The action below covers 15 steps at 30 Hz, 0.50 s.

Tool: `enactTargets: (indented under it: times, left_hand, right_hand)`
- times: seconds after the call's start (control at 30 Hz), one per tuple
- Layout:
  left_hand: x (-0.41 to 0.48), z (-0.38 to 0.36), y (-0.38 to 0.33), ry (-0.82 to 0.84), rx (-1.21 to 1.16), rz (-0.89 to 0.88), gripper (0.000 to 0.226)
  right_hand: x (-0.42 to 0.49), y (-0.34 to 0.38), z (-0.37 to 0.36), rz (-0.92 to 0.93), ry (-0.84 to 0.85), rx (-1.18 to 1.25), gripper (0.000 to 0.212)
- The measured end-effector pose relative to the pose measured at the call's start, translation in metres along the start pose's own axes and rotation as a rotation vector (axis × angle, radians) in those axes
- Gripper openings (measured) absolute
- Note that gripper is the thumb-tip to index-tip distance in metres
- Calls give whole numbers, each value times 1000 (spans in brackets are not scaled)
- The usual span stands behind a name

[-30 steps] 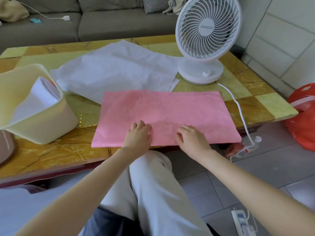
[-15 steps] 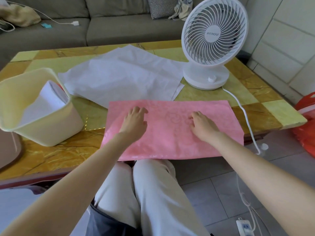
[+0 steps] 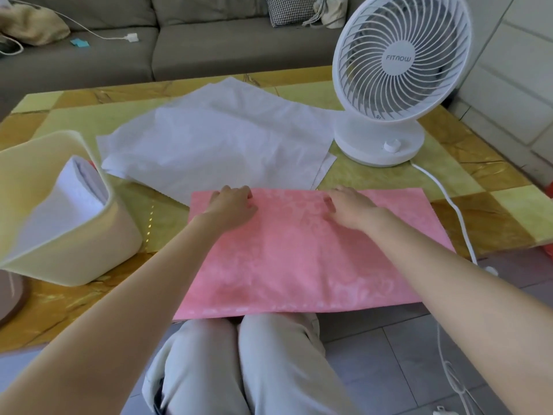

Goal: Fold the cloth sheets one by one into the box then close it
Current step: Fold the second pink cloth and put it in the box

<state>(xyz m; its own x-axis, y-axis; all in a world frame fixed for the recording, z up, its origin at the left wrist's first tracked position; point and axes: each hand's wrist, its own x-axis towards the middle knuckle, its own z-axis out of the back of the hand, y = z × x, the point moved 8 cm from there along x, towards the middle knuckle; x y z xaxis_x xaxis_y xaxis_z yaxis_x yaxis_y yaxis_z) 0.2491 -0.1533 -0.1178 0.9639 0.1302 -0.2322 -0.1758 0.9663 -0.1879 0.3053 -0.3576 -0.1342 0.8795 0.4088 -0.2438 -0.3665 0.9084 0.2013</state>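
While the pink cloth (image 3: 299, 259) lies flat in the lower middle of the head view, its near edge hanging off the table (image 3: 478, 181) above the person's knees, both hands are at its far edge. A second ago they sat at the near edge. Half a second ago they were pressing mid-sheet, and now they have slid right across it.

The left hand (image 3: 232, 206) is at the upper left part of the cloth with its fingers bent at the edge. The right hand (image 3: 351, 209) is a little inside the edge towards the upper right, blurred by motion. Whether either has pinched the fabric or only presses on it I cannot tell.

I read that sweep as smoothing finished and the hands placed to draw the far edge back for the next fold, so this sheet is not yet ready for packing.

At the left of the frame the cream box (image 3: 89, 259) stands open with one folded white cloth (image 3: 68, 202) already inside. More white sheets (image 3: 215, 145) lie spread just above the pink one, still unfolded, so most of the task remains.

At the upper right stands a white fan (image 3: 398, 70), and its cord (image 3: 449, 202) runs down just beside the pink cloth's right corner.
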Motion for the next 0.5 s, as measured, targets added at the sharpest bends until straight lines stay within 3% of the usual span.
enactTargets:
  times: [0.13,0.23,0.3,0.5]
  left_hand:
    - [-3,10,11,-19,35,48,32]
    - [-5,17,21,-24,33,62,26]
    - [-4,20,25,-39,21,49,24]
    - [6,28,29,-176,-3,16,22]
  right_hand:
    - [6,-9,2,-21,15,-54,38]
    - [7,-14,3,-30,-12,-42,22]
    - [3,-15,8,-38,-44,4,32]
    - [2,-19,16,-66,-123,-7,26]
